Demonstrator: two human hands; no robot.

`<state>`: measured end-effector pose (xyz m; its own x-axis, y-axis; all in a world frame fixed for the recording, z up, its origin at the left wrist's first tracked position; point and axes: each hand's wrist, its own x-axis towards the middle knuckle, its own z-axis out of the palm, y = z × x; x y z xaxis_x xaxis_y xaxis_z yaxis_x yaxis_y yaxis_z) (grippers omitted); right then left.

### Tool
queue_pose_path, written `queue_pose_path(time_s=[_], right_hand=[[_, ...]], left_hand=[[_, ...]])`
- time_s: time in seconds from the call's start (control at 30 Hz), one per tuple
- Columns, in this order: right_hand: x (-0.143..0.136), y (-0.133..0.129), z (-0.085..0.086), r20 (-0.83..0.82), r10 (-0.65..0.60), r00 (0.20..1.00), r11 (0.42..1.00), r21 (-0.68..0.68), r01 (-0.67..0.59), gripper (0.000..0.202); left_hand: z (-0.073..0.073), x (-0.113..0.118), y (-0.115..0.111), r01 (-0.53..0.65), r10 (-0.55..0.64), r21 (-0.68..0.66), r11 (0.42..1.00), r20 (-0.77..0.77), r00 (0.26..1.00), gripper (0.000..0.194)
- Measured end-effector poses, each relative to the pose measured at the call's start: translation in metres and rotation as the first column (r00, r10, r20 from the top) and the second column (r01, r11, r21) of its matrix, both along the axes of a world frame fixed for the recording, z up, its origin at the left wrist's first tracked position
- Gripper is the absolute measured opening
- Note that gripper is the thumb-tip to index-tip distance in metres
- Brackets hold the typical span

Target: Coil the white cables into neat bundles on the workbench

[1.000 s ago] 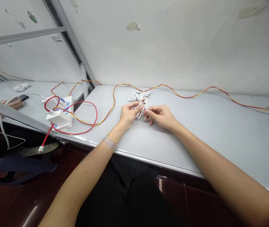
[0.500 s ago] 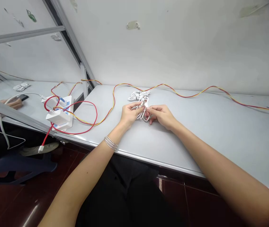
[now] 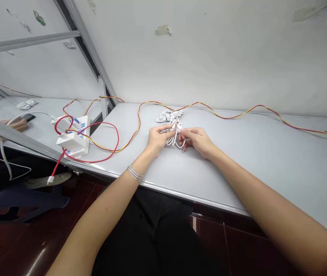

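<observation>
A looped white cable [image 3: 172, 140] is between my two hands, just above the grey tabletop. My left hand [image 3: 160, 138] pinches it from the left, near a white connector at the top of the loops. From the right, my right hand [image 3: 194, 138] grips the same cable with thumb and forefinger close to another white end piece. The fingertips partly cover the connectors, so their exact kind is unclear. Right behind the hands lies a second bundle of white cable [image 3: 169, 115], bound with a dark tie.
At left, a white power strip [image 3: 86, 134] carries white charger plugs [image 3: 71, 142] and a looped red cable [image 3: 118, 135]. Twisted red-yellow wire [image 3: 198, 102] runs along the wall. Beyond a metal frame post [image 3: 103, 96], another person's hand [image 3: 19, 124] is by a dark phone-like object.
The connector ends in my fingers have shifted slightly and sit closer together. The lower cable loops have moved a little. Both hands stay in nearly the same place.
</observation>
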<state>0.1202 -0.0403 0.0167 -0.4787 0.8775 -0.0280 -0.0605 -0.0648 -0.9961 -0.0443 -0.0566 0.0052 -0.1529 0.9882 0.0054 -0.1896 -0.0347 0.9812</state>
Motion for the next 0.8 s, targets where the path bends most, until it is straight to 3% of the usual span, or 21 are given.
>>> queue_pose_path(time_s=[0.2, 0.47, 0.67, 0.8], right_hand=[[-0.0005, -0.0005, 0.0025, 0.007, -0.017, 1.0, 1.0, -0.024, 0.018, 0.042], [-0.002, 0.0005, 0.0008, 0.061, -0.037, 0.997, 0.999, -0.027, 0.038, 0.041], [-0.005, 0.0028, -0.0033, 0.09, -0.147, 0.985, 0.987, -0.049, 0.152, 0.039], [-0.0063, 0.004, -0.0044, 0.122, -0.19, 0.974, 0.978, -0.059, 0.198, 0.038]], left_hand=[[0.0005, 0.0001, -0.0008, 0.01, -0.01, -0.032, 0.999, -0.025, 1.0, 0.03], [-0.0014, 0.0018, -0.0017, 0.035, -0.034, 0.041, 0.999, -0.04, 0.999, 0.022], [0.0012, 0.0027, -0.0003, 0.057, -0.051, -0.083, 0.995, 0.08, 0.996, 0.012], [0.0018, 0.0037, 0.0025, 0.029, -0.013, -0.138, 0.99, 0.116, 0.993, 0.026]])
